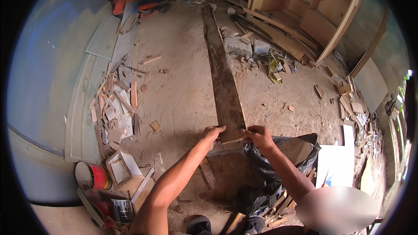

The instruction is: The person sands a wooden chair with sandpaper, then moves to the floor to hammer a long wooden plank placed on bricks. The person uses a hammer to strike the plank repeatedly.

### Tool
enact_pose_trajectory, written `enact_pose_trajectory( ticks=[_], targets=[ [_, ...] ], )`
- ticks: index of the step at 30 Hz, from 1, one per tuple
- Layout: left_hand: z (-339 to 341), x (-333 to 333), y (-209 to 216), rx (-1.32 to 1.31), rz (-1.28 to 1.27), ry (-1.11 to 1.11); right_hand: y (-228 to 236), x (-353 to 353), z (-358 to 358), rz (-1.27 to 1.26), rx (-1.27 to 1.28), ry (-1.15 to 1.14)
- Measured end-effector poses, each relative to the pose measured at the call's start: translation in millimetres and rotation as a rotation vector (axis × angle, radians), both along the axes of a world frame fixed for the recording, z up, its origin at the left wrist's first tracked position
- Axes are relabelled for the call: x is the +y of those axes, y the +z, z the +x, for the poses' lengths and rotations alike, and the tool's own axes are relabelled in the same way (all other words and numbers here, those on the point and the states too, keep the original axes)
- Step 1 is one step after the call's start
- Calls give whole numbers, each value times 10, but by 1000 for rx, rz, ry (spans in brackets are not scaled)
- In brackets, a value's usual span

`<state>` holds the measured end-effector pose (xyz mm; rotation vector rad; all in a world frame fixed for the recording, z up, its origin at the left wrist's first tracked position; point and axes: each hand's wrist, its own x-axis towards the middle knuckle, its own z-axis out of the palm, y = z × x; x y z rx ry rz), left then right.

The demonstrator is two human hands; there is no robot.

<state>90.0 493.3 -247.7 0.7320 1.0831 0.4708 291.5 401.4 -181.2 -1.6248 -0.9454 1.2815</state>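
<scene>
A long, dark, weathered wooden plank [225, 82] stretches away from me across the dirt-covered floor, its paler cut end nearest to me. Gripping the left edge of that near end is my left hand [212, 134], thumb on top. On the opposite edge, my right hand [260, 136] pinches the plank with bent fingers. Just below and beside the right hand lies a crumpled black plastic bag [305, 150]. The undersides of both hands' grips are hidden.
Wood offcuts [117, 117] are heaped along the left wall. A red can [92, 176] and a small wooden box [124, 168] sit at lower left. Concrete blocks [238, 47] lie right of the plank's far half. Wooden cabinet frames [300, 8] stand at the back right.
</scene>
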Motion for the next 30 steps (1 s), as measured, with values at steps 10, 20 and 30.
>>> enact_pose_trajectory(
  ticks=[10,20,30],
  targets=[
    [-557,-684,69,297,116,-111,-428,-758,-179,-73,54,196],
    [-896,-364,243,469,142,-551,-501,-727,-92,34,-375,341],
    [-908,-601,252,392,118,-567,-536,-799,-48,-163,-220,359]
  ],
)
